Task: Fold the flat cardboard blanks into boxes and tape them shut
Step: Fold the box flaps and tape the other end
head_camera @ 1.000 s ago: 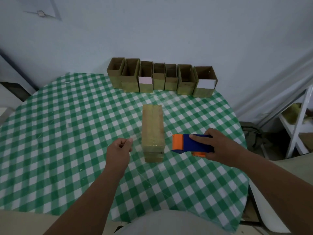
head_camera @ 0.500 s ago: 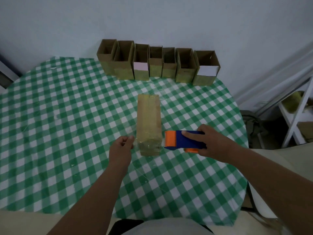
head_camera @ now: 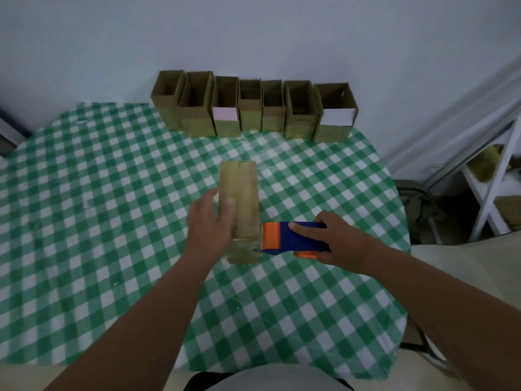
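Observation:
A long cardboard box (head_camera: 245,198) lies flat in the middle of the green checked table (head_camera: 84,210), its top seam covered with shiny tape. My left hand (head_camera: 210,221) rests flat on the near left part of the box, fingers spread over its top and left side. My right hand (head_camera: 335,241) grips a blue and orange tape dispenser (head_camera: 290,237), whose orange end touches the box's near right side.
Several open-topped cardboard boxes (head_camera: 253,108) stand in a row against the wall at the table's far edge. A white shelf frame (head_camera: 490,193) and a dark bag (head_camera: 420,207) are on the floor to the right.
My left hand, earlier closed beside the box's near left corner, has opened and moved up onto the box. The right hand and dispenser stay against the box's right side.

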